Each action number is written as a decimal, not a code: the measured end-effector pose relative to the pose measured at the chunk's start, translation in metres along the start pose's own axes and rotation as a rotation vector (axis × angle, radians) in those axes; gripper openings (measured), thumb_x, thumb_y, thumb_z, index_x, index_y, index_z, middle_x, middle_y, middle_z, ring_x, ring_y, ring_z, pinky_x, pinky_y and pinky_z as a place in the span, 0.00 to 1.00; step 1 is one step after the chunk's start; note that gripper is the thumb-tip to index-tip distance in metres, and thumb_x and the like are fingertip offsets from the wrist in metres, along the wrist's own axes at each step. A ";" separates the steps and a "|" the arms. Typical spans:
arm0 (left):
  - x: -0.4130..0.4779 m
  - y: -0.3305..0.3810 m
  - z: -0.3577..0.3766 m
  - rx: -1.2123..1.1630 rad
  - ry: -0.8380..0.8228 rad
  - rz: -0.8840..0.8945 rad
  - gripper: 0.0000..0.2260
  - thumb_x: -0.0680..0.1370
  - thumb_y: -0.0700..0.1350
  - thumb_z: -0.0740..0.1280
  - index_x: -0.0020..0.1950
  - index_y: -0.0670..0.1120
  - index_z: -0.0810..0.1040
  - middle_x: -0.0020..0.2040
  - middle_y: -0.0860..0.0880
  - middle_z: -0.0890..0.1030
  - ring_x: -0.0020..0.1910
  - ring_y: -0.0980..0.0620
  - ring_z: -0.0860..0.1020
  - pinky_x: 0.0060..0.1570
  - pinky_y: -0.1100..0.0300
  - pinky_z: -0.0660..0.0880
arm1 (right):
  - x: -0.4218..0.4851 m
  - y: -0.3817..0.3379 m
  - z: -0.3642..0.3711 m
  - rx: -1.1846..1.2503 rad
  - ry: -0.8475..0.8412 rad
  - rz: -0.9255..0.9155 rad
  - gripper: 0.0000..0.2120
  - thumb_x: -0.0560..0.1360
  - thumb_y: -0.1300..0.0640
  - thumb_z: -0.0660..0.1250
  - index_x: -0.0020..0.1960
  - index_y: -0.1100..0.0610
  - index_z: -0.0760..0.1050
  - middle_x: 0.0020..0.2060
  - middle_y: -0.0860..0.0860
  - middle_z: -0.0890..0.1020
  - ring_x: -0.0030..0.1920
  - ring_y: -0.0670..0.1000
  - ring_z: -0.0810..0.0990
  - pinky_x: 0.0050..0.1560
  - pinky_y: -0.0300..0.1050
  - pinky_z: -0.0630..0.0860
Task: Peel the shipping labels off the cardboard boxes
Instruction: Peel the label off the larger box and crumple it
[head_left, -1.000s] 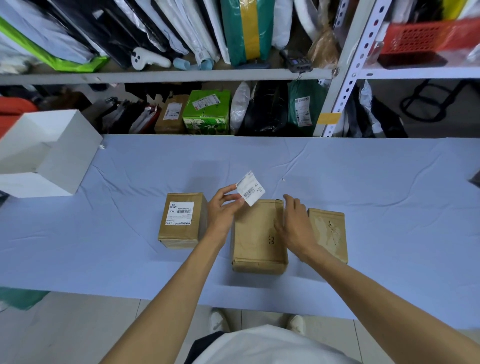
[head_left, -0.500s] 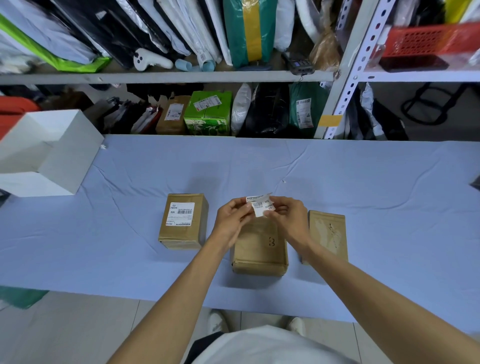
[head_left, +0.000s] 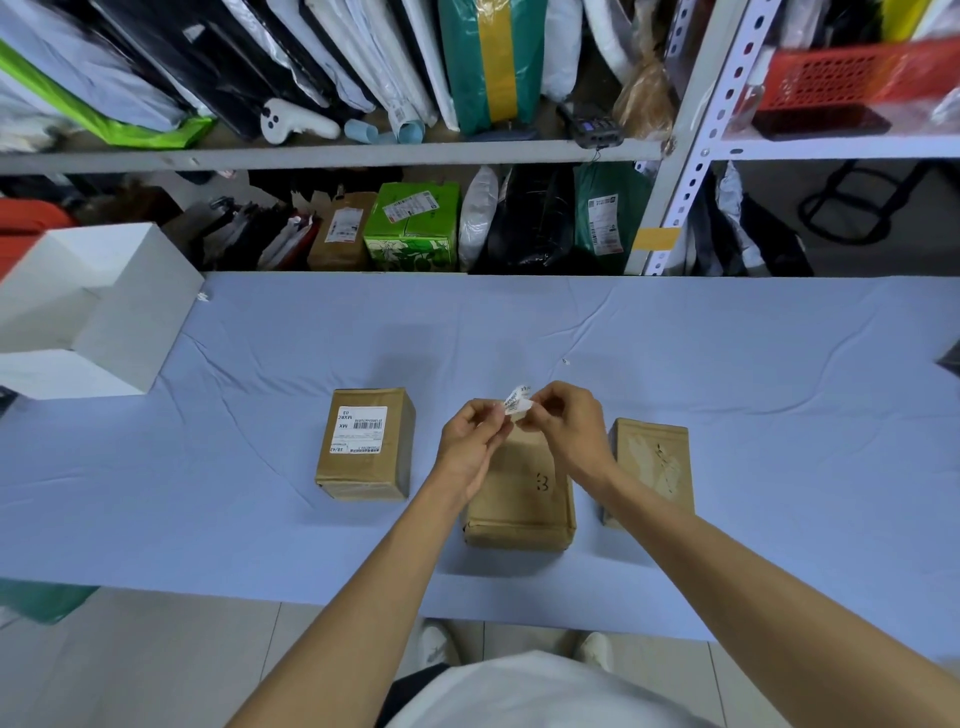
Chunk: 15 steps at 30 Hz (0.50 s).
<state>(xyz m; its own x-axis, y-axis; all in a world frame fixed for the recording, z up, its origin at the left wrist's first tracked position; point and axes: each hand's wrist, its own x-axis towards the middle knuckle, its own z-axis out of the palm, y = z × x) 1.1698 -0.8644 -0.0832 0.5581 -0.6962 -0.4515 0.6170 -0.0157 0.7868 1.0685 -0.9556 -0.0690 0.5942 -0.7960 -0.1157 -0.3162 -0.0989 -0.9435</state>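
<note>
I have both hands raised over the far end of the middle box (head_left: 524, 493). The left hand (head_left: 470, 441) and right hand (head_left: 563, 431) each pinch the peeled label (head_left: 517, 402) between thumb and fingertips. It is clear of the cardboard and bent over on itself, which I judge to be me folding the sticky side inward so it will not cling to my fingers or the blue tablecloth (head_left: 727, 364). Its print is too small and creased to read beyond a strip of barcode. The middle box lies flat just under my wrists, its top bare apart from a handwritten "3". The right box (head_left: 652, 467), just beside it, shows only pale scuffed patches where a label seems to have come away. The left box (head_left: 366, 444) stands a little apart and carries an intact label (head_left: 361, 428), which reads "MXRC", "03" and "MX" above a barcode, with "38/42" at one corner. I take that one as the job left to do. The three boxes sit in a row near the table's front edge, I judge to keep them within reach. The small print on the shelf parcels is not legible to me.
</note>
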 end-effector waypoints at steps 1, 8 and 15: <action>-0.001 0.000 0.000 0.026 -0.002 0.014 0.04 0.79 0.37 0.64 0.45 0.41 0.76 0.46 0.44 0.81 0.46 0.52 0.81 0.50 0.62 0.79 | 0.001 -0.003 -0.001 0.013 0.027 0.005 0.02 0.74 0.66 0.67 0.43 0.65 0.78 0.36 0.56 0.84 0.37 0.48 0.84 0.43 0.43 0.82; -0.005 0.005 0.010 0.126 0.015 0.099 0.03 0.77 0.38 0.69 0.44 0.39 0.77 0.44 0.41 0.82 0.44 0.50 0.83 0.48 0.61 0.80 | 0.003 -0.008 -0.008 -0.021 0.106 -0.007 0.04 0.67 0.65 0.73 0.39 0.61 0.78 0.33 0.54 0.83 0.35 0.50 0.84 0.40 0.45 0.81; -0.008 0.003 0.010 0.117 0.051 0.114 0.16 0.72 0.34 0.73 0.56 0.44 0.73 0.44 0.40 0.83 0.41 0.49 0.83 0.49 0.59 0.81 | -0.002 -0.013 -0.012 0.053 0.097 0.000 0.10 0.67 0.67 0.74 0.44 0.62 0.75 0.33 0.57 0.83 0.33 0.52 0.84 0.36 0.39 0.78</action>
<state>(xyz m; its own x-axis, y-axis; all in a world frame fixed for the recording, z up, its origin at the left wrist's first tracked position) 1.1618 -0.8662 -0.0736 0.6501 -0.6612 -0.3744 0.4807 -0.0237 0.8766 1.0626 -0.9600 -0.0528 0.5187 -0.8505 -0.0873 -0.2754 -0.0696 -0.9588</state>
